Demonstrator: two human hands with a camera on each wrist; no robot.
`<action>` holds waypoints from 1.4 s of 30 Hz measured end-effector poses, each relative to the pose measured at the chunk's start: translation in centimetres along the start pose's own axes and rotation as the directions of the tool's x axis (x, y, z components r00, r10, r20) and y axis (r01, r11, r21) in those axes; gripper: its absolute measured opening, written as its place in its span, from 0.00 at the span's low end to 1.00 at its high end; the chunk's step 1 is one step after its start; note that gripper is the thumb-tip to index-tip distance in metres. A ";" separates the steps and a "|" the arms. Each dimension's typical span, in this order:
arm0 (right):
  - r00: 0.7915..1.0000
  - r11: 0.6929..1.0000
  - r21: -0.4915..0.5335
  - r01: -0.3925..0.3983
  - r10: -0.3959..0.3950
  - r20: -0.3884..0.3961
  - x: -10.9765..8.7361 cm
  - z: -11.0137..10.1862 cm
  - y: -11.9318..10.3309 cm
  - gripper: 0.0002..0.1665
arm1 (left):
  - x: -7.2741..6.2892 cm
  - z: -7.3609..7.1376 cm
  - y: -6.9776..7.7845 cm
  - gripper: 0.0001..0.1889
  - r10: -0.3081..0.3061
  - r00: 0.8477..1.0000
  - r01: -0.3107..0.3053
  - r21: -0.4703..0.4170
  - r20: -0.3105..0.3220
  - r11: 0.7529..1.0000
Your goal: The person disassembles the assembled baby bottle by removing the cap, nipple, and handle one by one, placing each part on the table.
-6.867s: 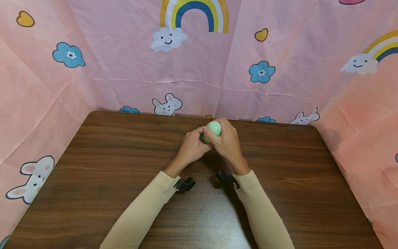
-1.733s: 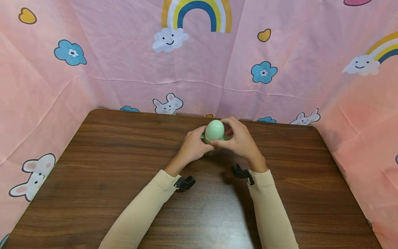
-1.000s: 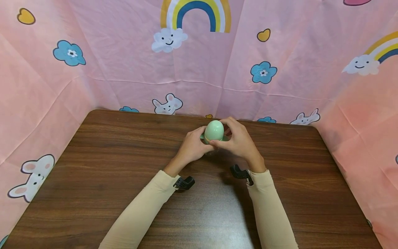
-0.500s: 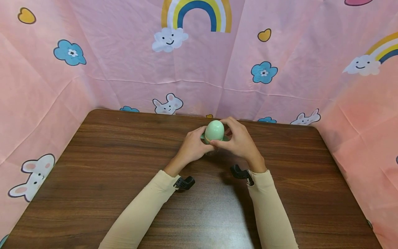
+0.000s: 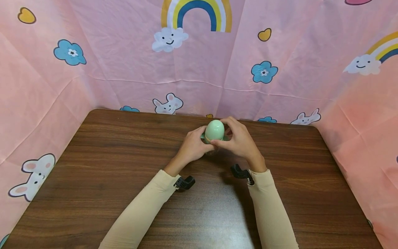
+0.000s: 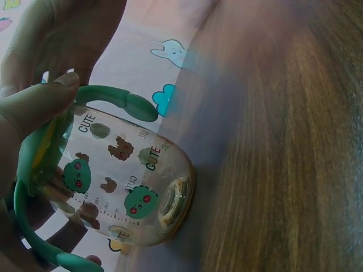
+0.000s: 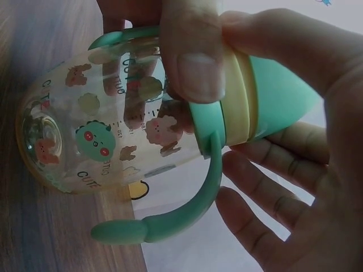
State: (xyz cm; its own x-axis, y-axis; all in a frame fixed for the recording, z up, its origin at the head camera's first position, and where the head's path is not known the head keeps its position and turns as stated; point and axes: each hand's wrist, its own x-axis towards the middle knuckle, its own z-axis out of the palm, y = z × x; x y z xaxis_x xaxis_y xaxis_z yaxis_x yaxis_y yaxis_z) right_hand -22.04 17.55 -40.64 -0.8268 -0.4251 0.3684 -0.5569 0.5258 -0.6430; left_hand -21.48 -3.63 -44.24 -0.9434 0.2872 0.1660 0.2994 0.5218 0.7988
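Between the two hands is a baby bottle with a pale green dome cap [image 5: 215,130], a yellow ring [image 7: 243,96] and two green side handles [image 7: 170,221]. Its see-through body [image 6: 122,170] carries cartoon prints and the word CUTE. The left hand [image 5: 192,144] grips the bottle round its green collar, its thumb lying across the front and its fingers behind. On the other side, the right hand [image 5: 240,140] curves round the ring and lower cap, thumb tip on the yellow ring. The bottle is upright over the table; whether its base touches cannot be told.
A brown wood-grain table [image 5: 124,166] lies under both arms. Pink cloth [image 5: 205,62] with rainbows, clouds and rabbits hangs behind and at both sides. Black wrist mounts [image 5: 185,182] stick out from both beige sleeves.
Several seconds ago the right hand wrapped higher over the cap; it has since shifted right and lower, leaving the cap's dome in view. Over the last second almost nothing moves.
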 end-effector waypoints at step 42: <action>0.997 0.999 0.030 0.030 -0.028 -0.068 0.0 -0.8 -1.0 0.38 | 0.0 0.0 -0.1 0.37 0.015 1.000 -0.015 0.009 -0.014 1.000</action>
State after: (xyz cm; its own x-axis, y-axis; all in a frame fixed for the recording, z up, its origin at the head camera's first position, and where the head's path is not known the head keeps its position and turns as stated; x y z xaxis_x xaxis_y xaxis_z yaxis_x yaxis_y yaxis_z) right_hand -21.56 17.60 -39.49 -0.8145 -0.3885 0.4309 -0.5786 0.4904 -0.6517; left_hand -21.50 -3.68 -44.29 -0.9407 0.2837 0.1858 0.3144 0.5247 0.7911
